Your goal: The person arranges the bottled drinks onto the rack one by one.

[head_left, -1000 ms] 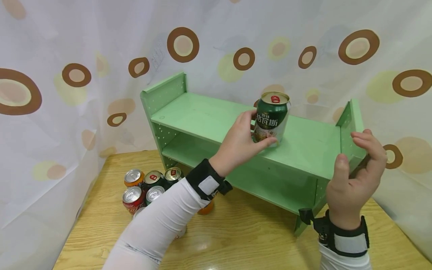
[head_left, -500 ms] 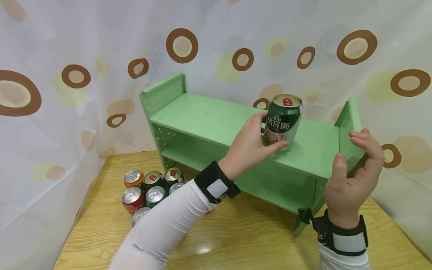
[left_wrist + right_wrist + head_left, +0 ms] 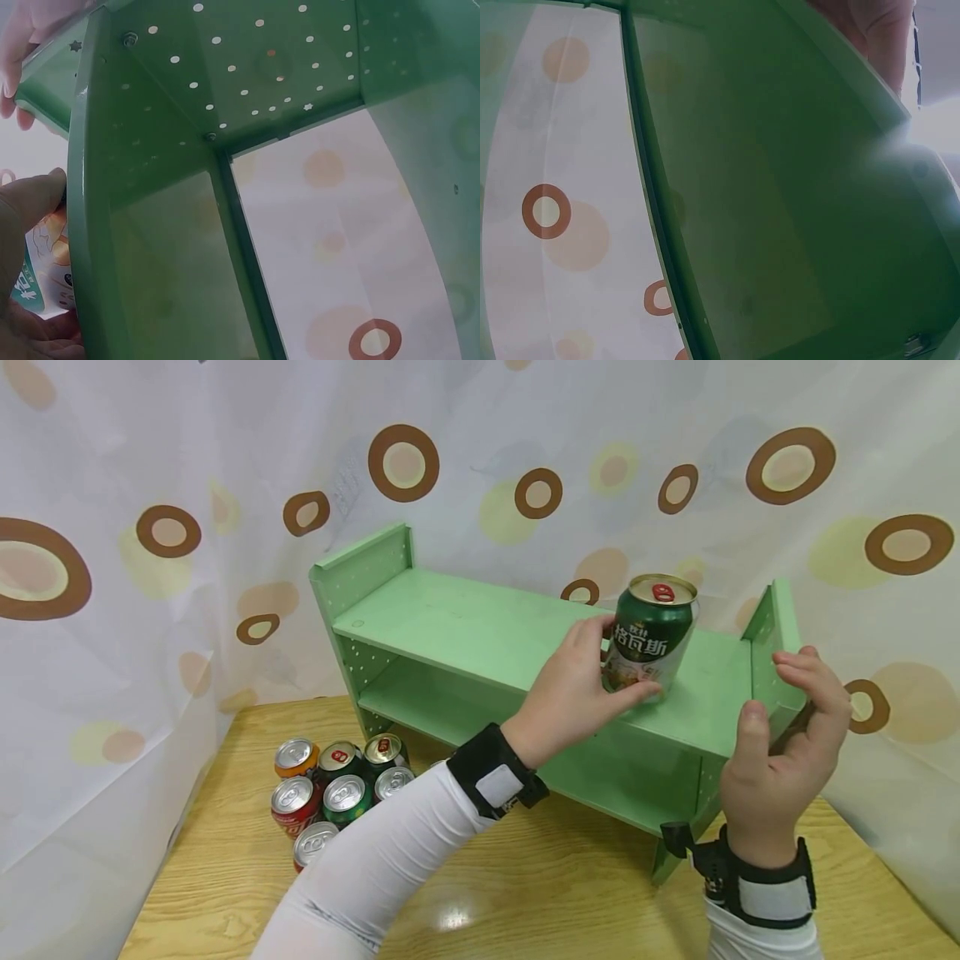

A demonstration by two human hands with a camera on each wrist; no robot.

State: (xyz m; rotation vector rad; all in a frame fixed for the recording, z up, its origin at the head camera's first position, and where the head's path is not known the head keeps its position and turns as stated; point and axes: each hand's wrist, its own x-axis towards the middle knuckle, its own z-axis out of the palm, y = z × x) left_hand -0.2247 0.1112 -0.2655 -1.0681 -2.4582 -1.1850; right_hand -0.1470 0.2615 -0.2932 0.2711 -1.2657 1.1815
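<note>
My left hand (image 3: 573, 693) holds a green and white drink can (image 3: 652, 635) with a gold lid and red tab. Its thumb lies across the front of the can and the fingers go round the left side. The can stands upright at the top board of a light green shelf (image 3: 465, 618), right of its middle. In the left wrist view the can (image 3: 54, 255) shows partly behind the board's edge. My right hand (image 3: 783, 756) grips the shelf's right end panel (image 3: 783, 635), thumb on the inner side and fingers on the outer.
Several drink cans (image 3: 345, 793) stand grouped on the wooden table (image 3: 540, 893), left of the shelf; my left sleeve (image 3: 390, 860) covers part of that area. The shelf has a lower board (image 3: 420, 693). A patterned cloth (image 3: 262, 460) hangs close behind it.
My left hand has slid the green can to the right along the top board. More of the cans on the table show as the left arm moves. The right hand stays on the end panel.
</note>
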